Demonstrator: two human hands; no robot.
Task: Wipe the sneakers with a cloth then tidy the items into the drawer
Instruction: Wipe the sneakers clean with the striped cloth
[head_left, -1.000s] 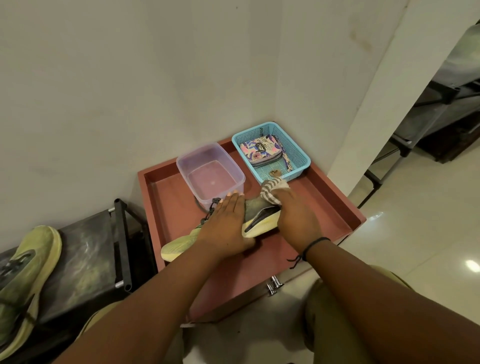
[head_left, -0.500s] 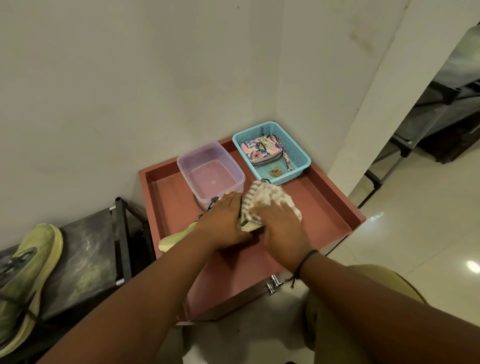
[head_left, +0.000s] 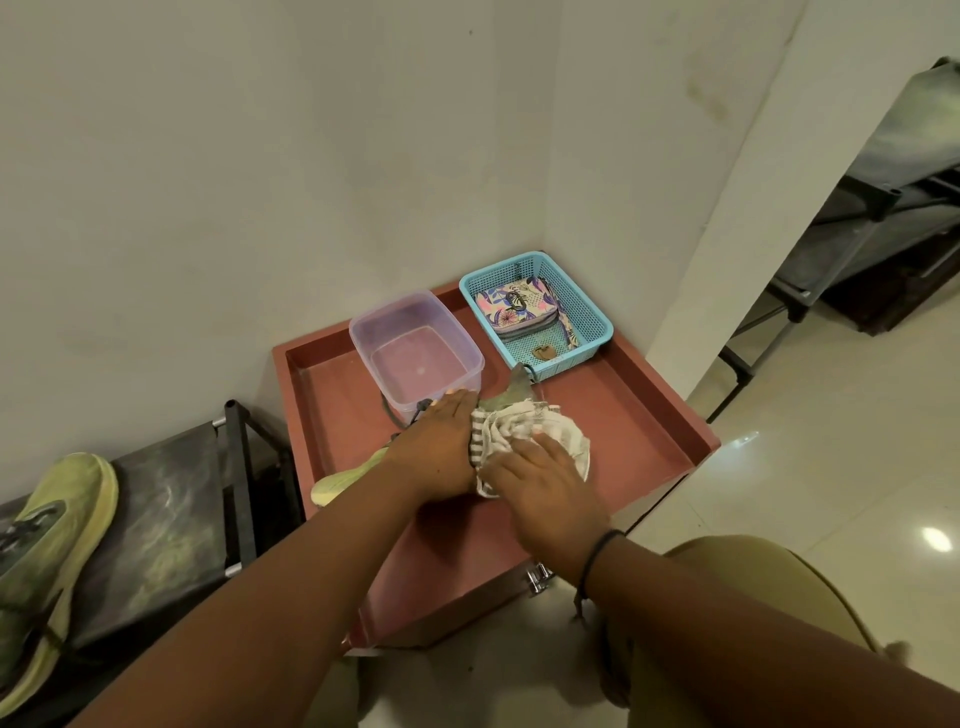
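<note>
My left hand (head_left: 441, 452) flat on the sneaker (head_left: 345, 475), fingers straight, my right hand (head_left: 540, 483) pressing the striped cloth (head_left: 511, 428) onto it, fingers straight

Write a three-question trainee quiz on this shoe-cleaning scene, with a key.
1. True or false: the right hand presses the cloth on the sneaker.
2. Which holds a floral pouch: A) the tub B) the basket C) the rack?
3. Fill in: the second sneaker lies on the ____.

Key: 1 true; 2 B; 3 rack. The left hand steadies the shoe on the red tray.
</note>
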